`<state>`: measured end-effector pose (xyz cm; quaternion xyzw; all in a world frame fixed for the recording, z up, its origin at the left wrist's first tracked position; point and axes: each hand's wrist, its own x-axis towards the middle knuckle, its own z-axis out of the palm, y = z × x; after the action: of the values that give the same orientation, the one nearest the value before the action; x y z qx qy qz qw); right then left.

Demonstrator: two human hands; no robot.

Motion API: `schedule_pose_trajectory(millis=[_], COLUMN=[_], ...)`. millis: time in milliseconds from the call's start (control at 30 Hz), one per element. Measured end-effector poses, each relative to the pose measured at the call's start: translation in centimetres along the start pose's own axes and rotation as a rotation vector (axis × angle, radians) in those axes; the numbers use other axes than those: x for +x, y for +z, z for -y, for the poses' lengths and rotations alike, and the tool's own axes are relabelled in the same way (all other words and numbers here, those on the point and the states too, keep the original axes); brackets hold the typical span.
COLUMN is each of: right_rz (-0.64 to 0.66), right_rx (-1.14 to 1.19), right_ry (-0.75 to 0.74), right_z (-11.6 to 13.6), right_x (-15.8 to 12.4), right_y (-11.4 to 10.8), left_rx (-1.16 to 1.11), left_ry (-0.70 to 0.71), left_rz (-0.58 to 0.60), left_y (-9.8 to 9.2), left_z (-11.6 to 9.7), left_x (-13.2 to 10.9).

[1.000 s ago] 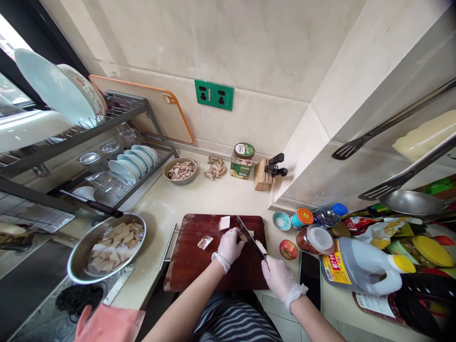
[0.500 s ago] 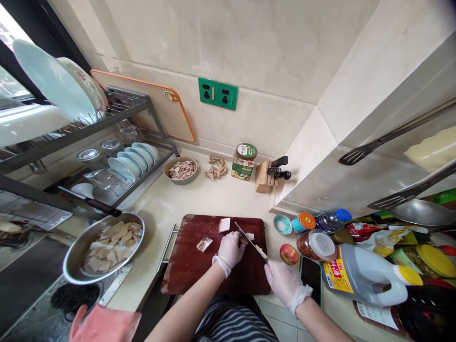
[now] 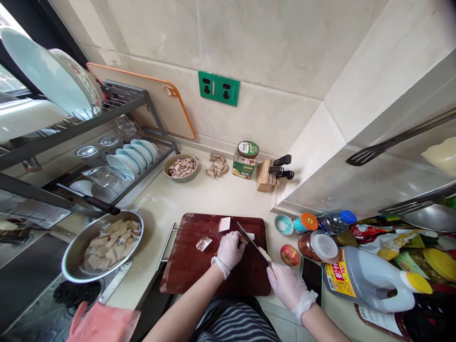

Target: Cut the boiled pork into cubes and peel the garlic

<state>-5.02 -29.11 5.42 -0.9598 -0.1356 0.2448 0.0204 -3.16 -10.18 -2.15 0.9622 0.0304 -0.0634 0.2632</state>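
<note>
My right hand (image 3: 287, 284), in a clear glove, grips the handle of a kitchen knife (image 3: 253, 243). Its blade slants up and left over the dark red-brown cutting board (image 3: 192, 275). Just left of the blade, my gloved left hand (image 3: 230, 251) is closed with curled fingers on a pale piece of food (image 3: 243, 240), mostly hidden by the fingertips. Beyond that hand lies a pale square piece (image 3: 224, 224). A white-and-reddish piece (image 3: 204, 243), perhaps fatty meat, rests farther left. Right of the blade are a small white piece (image 3: 251, 236) and pale cut bits partly behind the knife.
A metal pan (image 3: 67, 259) of pale flat pieces stands left, below the dish rack (image 3: 135, 107). Behind the board are a bowl of garlic cloves (image 3: 181, 169), ginger (image 3: 216, 166), a jar (image 3: 244, 160) and a knife block (image 3: 266, 176). An apple (image 3: 289, 255), phone (image 3: 312, 275) and jug (image 3: 374, 278) sit right.
My right hand and the knife handle have shifted slightly right and down. My left hand stays closed in nearly the same place. The camera view has moved a little.
</note>
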Motion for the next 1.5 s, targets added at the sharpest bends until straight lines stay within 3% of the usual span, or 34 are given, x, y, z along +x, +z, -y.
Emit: schedule_pose_trajectory(millis=[433, 833, 1500], right_rz=[-0.005, 0.103, 0.069], right_rx=[-0.025, 0.036, 0.055], right_ry=[-0.02, -0.002, -0.001], right_z=[0.4, 1.1, -0.8], right_x=[-0.2, 1.6, 0.7], right_y=[-0.1, -1.1, -1.7], left_rx=[0.019, -0.034, 0.043], left_ry=[0.022, -0.011, -0.125], left_rz=[-0.069, -0.1, -0.063], left_y=[0.4, 0.5, -0.3], left_z=[0.1, 0.1, -0.7], left_x=[-0.1, 1.0, 1.0])
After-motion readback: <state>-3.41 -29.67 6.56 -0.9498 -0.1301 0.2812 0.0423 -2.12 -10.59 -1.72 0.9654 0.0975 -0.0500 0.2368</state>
